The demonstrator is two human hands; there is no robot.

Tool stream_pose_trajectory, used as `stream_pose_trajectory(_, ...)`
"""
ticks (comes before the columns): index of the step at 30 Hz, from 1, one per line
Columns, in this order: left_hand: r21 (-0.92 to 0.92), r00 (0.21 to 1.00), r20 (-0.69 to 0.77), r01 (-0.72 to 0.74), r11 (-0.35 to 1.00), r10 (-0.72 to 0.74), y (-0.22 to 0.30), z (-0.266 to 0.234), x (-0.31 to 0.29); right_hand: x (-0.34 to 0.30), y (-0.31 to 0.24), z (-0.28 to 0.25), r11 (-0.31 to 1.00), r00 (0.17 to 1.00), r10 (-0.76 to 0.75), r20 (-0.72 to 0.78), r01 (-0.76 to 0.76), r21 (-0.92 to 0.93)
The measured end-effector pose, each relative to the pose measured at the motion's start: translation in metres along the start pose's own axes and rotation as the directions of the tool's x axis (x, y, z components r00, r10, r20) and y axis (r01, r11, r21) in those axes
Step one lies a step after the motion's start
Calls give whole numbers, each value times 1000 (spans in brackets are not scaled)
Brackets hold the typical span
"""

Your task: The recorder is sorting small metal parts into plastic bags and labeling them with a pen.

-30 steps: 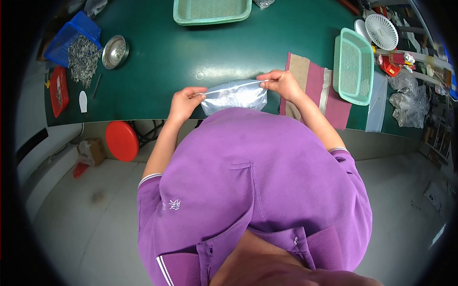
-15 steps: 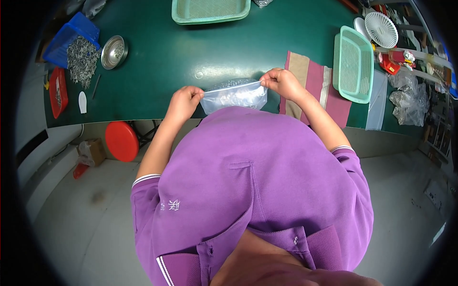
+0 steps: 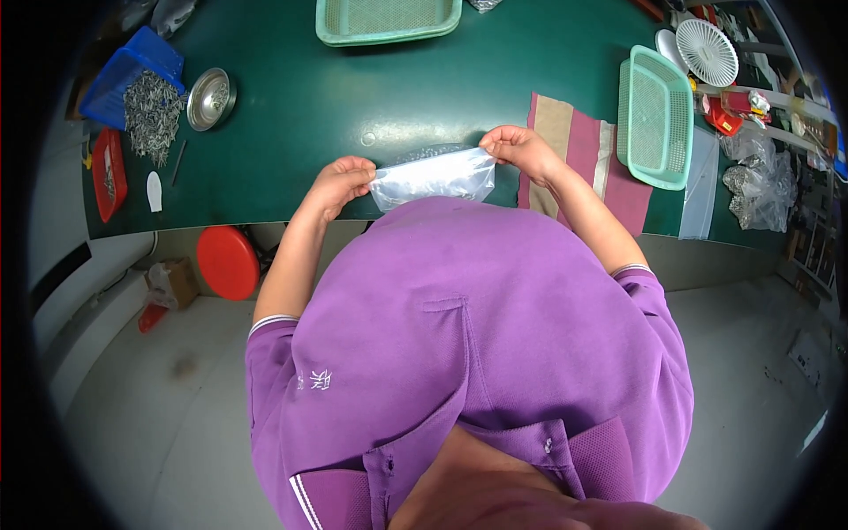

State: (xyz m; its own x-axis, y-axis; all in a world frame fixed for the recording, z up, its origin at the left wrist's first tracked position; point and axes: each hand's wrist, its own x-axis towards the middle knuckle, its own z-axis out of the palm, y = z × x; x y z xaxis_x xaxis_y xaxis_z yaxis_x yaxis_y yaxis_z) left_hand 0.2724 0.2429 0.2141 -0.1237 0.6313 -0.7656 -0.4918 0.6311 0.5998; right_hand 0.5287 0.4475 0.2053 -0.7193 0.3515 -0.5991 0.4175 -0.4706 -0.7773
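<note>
A clear plastic bag [image 3: 435, 177] is stretched between my hands at the table's near edge, close against my purple shirt. My left hand [image 3: 343, 184] pinches one upper corner between thumb and fingers. At the opposite corner, my right hand [image 3: 521, 148] holds the bag in the same kind of pinch. The bag's top edge runs taut and nearly straight from hand to hand. Small shiny pieces show dimly through the plastic behind that edge; their kind cannot be made out. My shirt hides the lower part of the bag.
On the green table [image 3: 283, 168] a tipped blue basket [image 3: 132, 66] spills small metal pieces [image 3: 152, 115] beside a steel bowl [image 3: 210, 99]. A red tray [image 3: 109, 175] lies far left. Green baskets [image 3: 655, 119] stand right, past a striped cloth [image 3: 587, 163]. A red stool [image 3: 228, 262] is below.
My left hand has turned slightly, its fingers now more level at the bag's corner. The bag's upper edge has tilted toward me and catches more light. Both hands keep their grip.
</note>
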Motion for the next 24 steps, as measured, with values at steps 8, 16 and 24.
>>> stream_pose_trajectory(8, -88, 997, 0, 81, 993, -82, -7, -3, 7, -16, -18, 4, 981, 996, 24, 81, -8, -196)
stream_pose_trajectory(16, -159, 988, 49, 156, 975, -150, -11, -10, 11, -22, -10, 22, 790, 966, -240, -92, 139, -598)
stream_pose_trajectory(24, -222, 993, 99, 91, 971, -70, -10, -8, -2, -16, 1, 23, 394, 758, -649, 55, 398, -829)
